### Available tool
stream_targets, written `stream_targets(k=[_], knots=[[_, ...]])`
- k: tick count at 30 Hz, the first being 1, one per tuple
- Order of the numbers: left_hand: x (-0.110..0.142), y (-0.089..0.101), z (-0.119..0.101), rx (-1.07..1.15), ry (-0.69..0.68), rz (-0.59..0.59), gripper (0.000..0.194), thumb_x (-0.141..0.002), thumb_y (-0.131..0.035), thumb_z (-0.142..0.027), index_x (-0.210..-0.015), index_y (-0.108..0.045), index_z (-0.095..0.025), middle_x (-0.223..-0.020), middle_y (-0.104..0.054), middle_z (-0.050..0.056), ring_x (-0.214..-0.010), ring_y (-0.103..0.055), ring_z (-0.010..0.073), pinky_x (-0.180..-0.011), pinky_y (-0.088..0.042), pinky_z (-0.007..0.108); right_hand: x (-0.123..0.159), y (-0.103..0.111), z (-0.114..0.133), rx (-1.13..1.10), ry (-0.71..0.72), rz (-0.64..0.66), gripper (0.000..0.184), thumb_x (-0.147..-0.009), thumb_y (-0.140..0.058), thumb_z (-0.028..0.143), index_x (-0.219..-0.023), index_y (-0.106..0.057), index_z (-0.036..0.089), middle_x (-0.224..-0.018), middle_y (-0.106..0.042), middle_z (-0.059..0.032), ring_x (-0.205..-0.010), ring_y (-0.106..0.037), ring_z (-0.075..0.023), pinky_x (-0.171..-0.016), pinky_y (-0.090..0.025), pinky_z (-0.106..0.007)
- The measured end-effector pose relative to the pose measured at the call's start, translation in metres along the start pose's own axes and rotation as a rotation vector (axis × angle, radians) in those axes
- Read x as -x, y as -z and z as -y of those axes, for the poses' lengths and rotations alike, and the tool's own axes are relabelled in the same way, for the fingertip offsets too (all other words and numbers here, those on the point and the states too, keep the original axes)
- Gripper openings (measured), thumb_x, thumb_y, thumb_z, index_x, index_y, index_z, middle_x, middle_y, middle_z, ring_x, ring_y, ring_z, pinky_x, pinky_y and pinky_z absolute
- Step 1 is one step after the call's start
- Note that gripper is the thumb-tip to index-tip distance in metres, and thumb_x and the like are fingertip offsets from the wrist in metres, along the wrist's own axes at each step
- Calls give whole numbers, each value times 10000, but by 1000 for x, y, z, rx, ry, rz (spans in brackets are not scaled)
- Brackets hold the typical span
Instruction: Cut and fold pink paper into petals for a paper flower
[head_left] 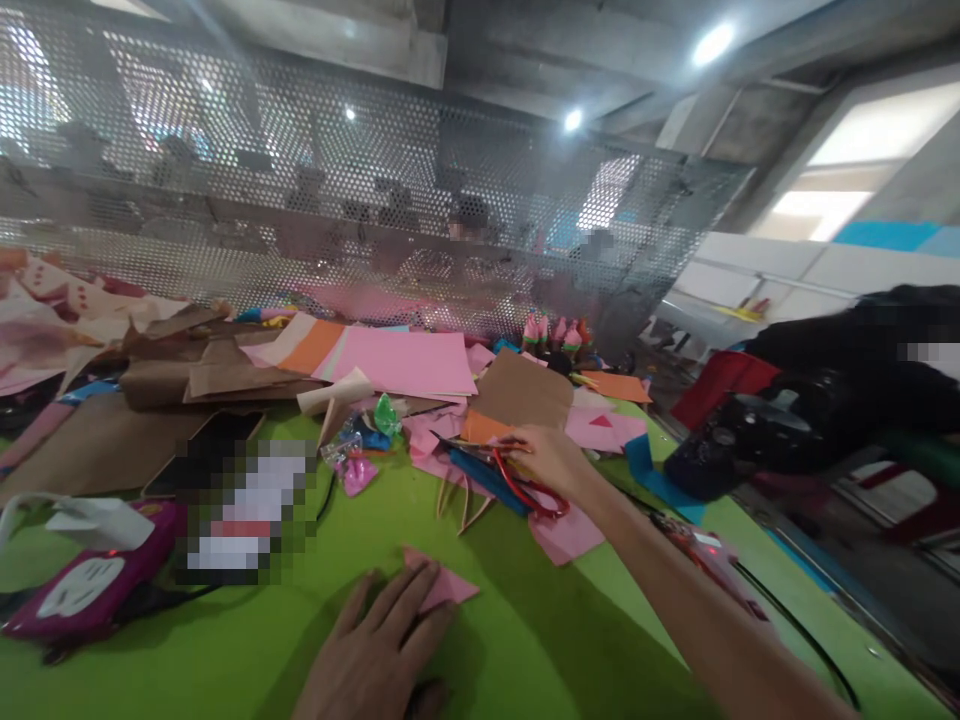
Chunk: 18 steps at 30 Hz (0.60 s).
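Observation:
My left hand (379,635) lies on the green tabletop, fingers stretched out and resting on a small folded piece of pink paper (454,588). Part of that paper is hidden beneath the fingers. Farther forward, my right hand (547,460) has its fingers closed on a pair of scissors (553,502) with red handles. The scissors' blades point left, over scraps of pink and orange paper. Just below them lies a blue strip-like item (487,478), and thin wooden sticks (471,510) are close by.
A phone (214,440) and a purple power strip (97,570) with a white plug lie left. Pink sheets (401,360), brown paper (525,390) and shiny wrappers (358,470) cover the back. A perforated metal screen (337,220) stands behind. A person in black (862,350) is at right.

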<state>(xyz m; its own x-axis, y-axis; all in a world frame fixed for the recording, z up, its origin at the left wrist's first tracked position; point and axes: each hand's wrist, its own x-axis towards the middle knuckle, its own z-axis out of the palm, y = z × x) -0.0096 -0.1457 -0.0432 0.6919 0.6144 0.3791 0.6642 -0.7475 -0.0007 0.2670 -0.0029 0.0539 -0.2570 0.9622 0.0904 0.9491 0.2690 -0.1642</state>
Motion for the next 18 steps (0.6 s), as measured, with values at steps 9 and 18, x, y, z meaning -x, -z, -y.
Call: stream_targets(k=[9, 18], knots=[[-6, 26, -3, 181, 146, 173, 515, -827, -617, -363, -1318, -468, -331, -1479, -402, 117, -1333, -394, 337, -978, -434, 586, -38, 1, -13, 98, 64, 365, 264, -933, -557, 309, -1160, -579, 176, -1187, -596, -78, -979, -617, -213, -827, -529, -414], [-4, 24, -5, 235, 221, 170, 513, -823, -638, -375, -1308, -473, -377, -1506, -357, 123, -1378, -302, 352, -1005, -400, 594, -45, 5, -5, 156, 90, 381, 246, -922, -576, 299, -1128, -594, 166, -1137, -617, -73, -941, -627, -203, -805, -533, -395]])
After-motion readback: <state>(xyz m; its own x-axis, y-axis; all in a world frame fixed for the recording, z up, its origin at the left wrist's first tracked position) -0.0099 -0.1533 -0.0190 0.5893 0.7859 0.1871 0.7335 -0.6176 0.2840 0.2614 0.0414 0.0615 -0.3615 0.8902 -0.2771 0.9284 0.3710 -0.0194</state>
